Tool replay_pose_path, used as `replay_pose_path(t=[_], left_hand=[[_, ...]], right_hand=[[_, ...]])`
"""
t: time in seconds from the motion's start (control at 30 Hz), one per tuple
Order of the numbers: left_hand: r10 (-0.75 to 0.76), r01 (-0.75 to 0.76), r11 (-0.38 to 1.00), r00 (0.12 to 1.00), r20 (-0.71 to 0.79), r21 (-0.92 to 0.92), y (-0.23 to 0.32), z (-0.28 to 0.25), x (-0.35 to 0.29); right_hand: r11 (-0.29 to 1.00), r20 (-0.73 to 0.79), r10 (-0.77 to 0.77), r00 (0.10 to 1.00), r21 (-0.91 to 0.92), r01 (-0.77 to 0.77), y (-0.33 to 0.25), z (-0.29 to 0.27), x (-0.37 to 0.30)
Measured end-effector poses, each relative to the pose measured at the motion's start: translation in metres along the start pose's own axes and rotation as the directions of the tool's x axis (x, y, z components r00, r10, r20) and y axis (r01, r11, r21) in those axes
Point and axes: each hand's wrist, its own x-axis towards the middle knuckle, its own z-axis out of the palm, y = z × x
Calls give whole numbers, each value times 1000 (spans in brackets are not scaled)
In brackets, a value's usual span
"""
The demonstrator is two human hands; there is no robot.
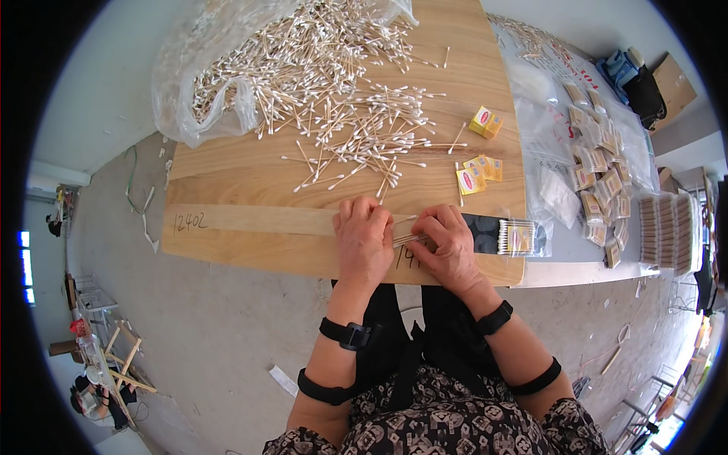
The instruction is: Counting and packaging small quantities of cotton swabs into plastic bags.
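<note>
Near edge of light-brown wooden tabletop: thin wooden-stick cotton swabs span both hands, seemingly to keep them parallel. Right hand pinches them, fingers nearly closed; left hand curls over their left ends, hold hidden, can't tell. Loose white-tipped swab pile lies far, presumably for easy reach.

A dull grey floor lies below the pale-brown wooden table; left of it rises a plain white wall, farther left a bright bluish window; a grey-topped table adjoins its right.
</note>
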Motion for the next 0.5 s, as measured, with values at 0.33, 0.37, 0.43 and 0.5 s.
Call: replay_pose_path(t=[0.33,0.37,0.43,0.5], left_hand=[[-157,163,986,979,-130,38,-15,5,37],[-148,153,988,982,-116,37,-15,7,39],[-130,134,990,987,-98,34,-11,9,42],[-134,140,989,985,-110,52,-11,12,43]], right_hand=[[980,-33,170,985,113,-166,-4,1,11],[926,2,338,941,179,-332,-7,2,17],[952,-51,288,956,128,-279,3,12,36],[971,-97,234,967,77,-227,10,19,57]])
